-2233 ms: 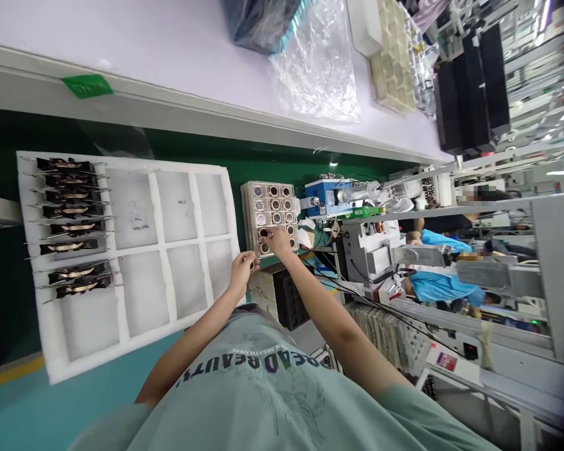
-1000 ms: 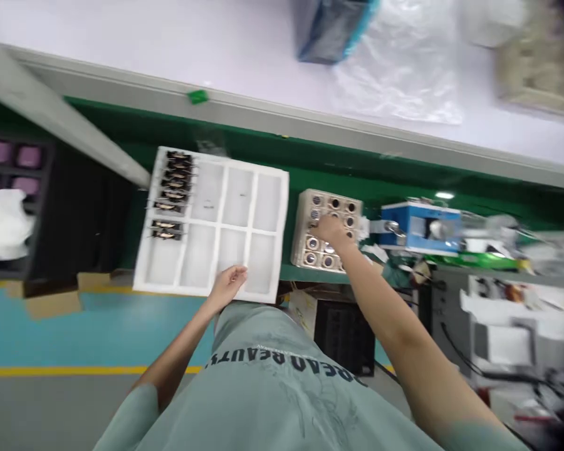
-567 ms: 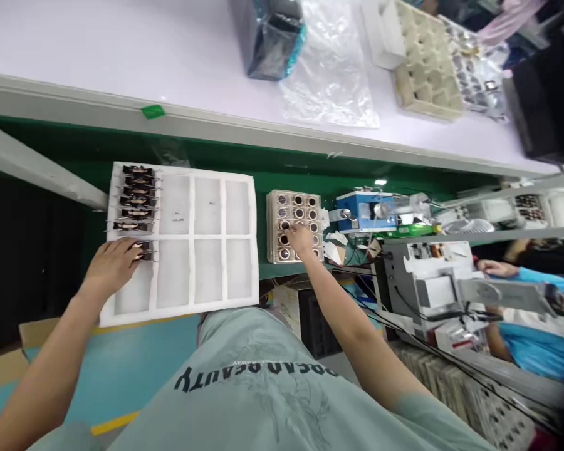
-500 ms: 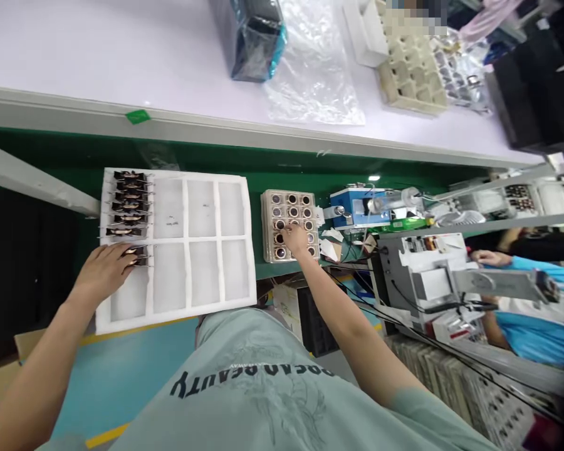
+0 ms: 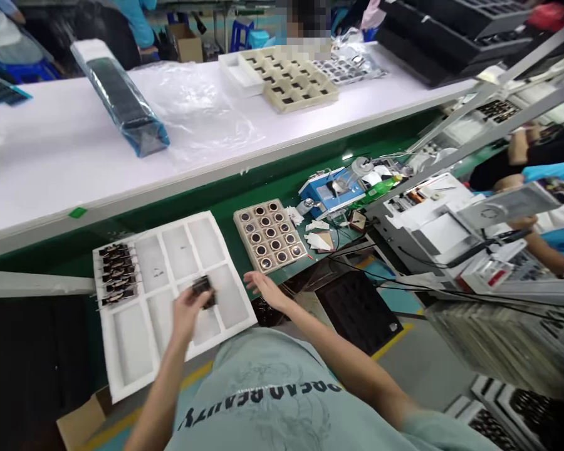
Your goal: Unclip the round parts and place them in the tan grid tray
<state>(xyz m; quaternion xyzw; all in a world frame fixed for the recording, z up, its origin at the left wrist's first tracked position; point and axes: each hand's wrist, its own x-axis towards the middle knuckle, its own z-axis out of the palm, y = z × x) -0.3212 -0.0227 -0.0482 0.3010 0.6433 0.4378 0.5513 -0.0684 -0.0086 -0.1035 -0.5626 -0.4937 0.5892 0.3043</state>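
Over the white foam tray (image 5: 143, 305), my left hand (image 5: 187, 311) grips a small black part (image 5: 202, 287) between thumb and fingers; its exact kind is too blurred to make out. The upper left compartment of the tray holds a stack of black parts with thin wires (image 5: 117, 274). My right hand (image 5: 266, 291) is held with its fingers apart and nothing in it, just below the clear plastic tray (image 5: 240, 220). Round dark discs with copper-coloured rims (image 5: 264, 222) fill the pockets of that clear tray.
Behind the trays runs a raised white shelf (image 5: 192, 160) bearing a wrapped black block (image 5: 122, 100) and a beige pocketed tray (image 5: 303, 88). To the right stand a blue device (image 5: 329, 193) and a grey machine (image 5: 432, 216) with loose cables. A co-worker's arm (image 5: 552, 254) is beyond.
My left hand has left the tray's left column and moved right, carrying the black part. My right hand has come off the discs toward me and opened. The view has swung.
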